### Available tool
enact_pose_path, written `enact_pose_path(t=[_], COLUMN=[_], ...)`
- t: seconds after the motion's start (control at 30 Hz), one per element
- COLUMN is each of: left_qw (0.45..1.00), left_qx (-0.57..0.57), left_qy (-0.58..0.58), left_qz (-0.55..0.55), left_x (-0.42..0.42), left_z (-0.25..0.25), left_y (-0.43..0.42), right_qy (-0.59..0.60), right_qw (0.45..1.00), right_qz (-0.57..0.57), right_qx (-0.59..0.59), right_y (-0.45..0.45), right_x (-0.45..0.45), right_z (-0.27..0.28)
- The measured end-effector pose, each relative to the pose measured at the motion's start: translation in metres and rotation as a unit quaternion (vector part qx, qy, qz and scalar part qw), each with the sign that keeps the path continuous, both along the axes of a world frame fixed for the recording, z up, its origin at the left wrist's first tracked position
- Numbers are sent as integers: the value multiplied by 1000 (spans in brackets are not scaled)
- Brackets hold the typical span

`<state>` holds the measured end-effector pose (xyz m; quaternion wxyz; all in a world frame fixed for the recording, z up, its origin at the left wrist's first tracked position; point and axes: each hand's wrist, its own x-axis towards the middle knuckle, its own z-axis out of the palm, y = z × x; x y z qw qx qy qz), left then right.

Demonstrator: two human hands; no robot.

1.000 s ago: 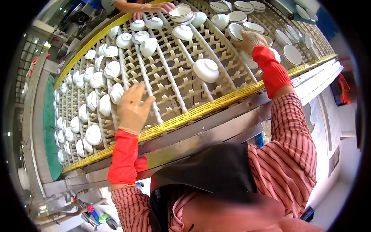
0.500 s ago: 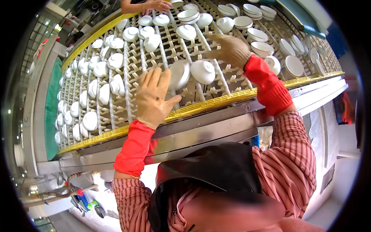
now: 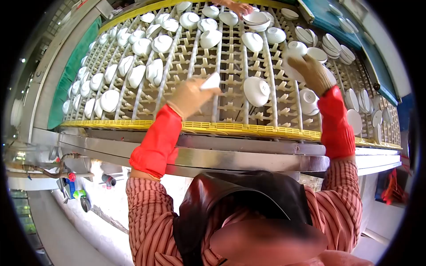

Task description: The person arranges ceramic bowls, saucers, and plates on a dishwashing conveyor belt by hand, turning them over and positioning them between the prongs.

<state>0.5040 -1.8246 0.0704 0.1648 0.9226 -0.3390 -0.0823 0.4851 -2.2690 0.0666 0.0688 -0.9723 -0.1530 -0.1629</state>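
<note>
My left hand (image 3: 193,95), in a tan glove with a red sleeve, is closed on a small white bowl (image 3: 211,82) above the pegged rack. To the right, my right hand (image 3: 313,73) in a matching glove grips a blurred white bowl (image 3: 291,67) by its edge. Between my hands a white bowl (image 3: 256,91) rests tilted on the pegs of the rack (image 3: 230,116). Another white bowl (image 3: 308,101) sits just below my right hand, near the yellow edge.
Rows of tilted bowls (image 3: 110,100) fill the rack's left part. Stacked bowls (image 3: 332,43) stand at the right. At the top, a co-worker's hand (image 3: 241,8) is by a bowl stack (image 3: 256,18). A yellow edge strip (image 3: 213,127) and metal rail (image 3: 248,158) run along the front.
My left hand has gone from open to closed on a small bowl. My right hand has moved right and now grips a bowl. The view has turned and shifted.
</note>
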Motion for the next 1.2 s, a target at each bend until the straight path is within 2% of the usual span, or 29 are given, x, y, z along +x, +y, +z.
enact_pose_path(t=[0.03, 0.13, 0.17, 0.2, 0.23, 0.3, 0.33, 0.37, 0.4, 0.47, 0.53, 0.6, 0.67, 0.7, 0.77, 0.83, 0.9, 0.93, 1.03, 1.1, 1.2], left_qw=[995, 953, 950, 932, 901, 873, 854, 856, 858, 866, 878, 896, 915, 921, 918, 907, 887, 881, 862, 852, 886], left_qx=[-54, -208, -200, -189, -177, -127, -103, -112, -122, -135, -147, -88, -23, -84, -50, -7, 41, 68, 122, 135, 178], left_qy=[-42, -215, -172, -129, -85, -157, -189, -163, -136, -92, -70, -64, -64, -68, -101, -110, -101, -100, -113, -135, -220], left_qz=[69, 51, 165, 279, 388, 445, 473, 477, 480, 472, 451, 431, 397, 373, 381, 405, 448, 458, 480, 488, 367], left_x=[-2, 33, 30, 22, 19, 24, 25, 24, 23, 23, 28, 42, 60, 59, 60, 61, 70, 75, 94, 103, 101], left_z=[2, -11, -6, 2, 9, 9, 5, 8, 15, 12, 3, -6, -17, -17, -17, -16, -8, -6, -7, -14, -13], left_y=[7, 61, 67, 73, 81, 103, 112, 115, 115, 106, 92, 84, 88, 89, 85, 79, 65, 63, 56, 63, 82], right_qy=[-78, -19, 27, 157, 243, 286, 240, 188, 161, -17, 21, 51, 71, 94, 198, 179, 79, 96, -68, -14, 92], right_qw=[991, 986, 972, 852, 647, 654, 756, 842, 875, 961, 977, 949, 938, 929, 902, 938, 961, 970, 994, 967, 856], right_qz=[97, 48, 79, 139, 157, 100, 82, 52, -15, -84, -196, -304, -340, -357, -384, -296, -250, -146, 67, 100, 203], right_qx=[-45, 161, 221, 479, 705, 693, 604, 504, 456, 264, 76, -67, -25, -10, 0, -28, 84, 169, 61, 233, 468], right_y=[10, 120, 147, 166, 186, 191, 176, 160, 144, 86, 25, -28, -93, -115, -125, -123, -98, -86, -5, 54, 92], right_x=[21, 64, 72, 110, 147, 127, 126, 124, 106, 105, 68, 36, 16, 10, 1, 0, 9, 21, 44, 51, 96], right_z=[-3, 33, 49, 15, -18, 2, -7, -16, -7, -41, -16, -5, -48, -63, -63, -58, -40, -37, -4, 12, -29])
